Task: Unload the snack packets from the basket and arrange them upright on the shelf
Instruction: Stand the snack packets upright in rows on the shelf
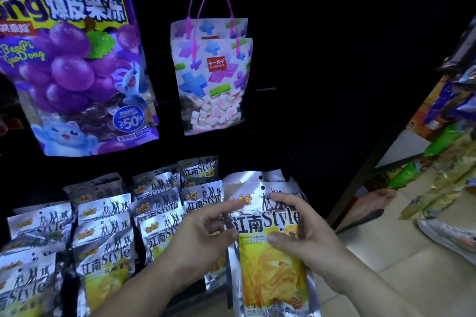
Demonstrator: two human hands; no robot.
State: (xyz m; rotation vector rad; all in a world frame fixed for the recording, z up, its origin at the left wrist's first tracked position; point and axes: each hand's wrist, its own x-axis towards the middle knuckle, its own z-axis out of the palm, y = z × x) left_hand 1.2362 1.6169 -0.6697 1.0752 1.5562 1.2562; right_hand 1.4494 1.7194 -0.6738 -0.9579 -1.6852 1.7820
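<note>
Hands, lower centre: right hand (306,237) curls round the snack packet (273,273), and left hand (203,237) pinches its left edge. Beyond, shelved packets (108,226) stand in crowded rows, so a careless push could topple neighbours. Hanging bags (211,80) occupy the upper frame.

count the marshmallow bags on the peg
2: a front bag, right of the grape pouch, and a back bag right behind it, only its top showing. More may be hidden.
</note>
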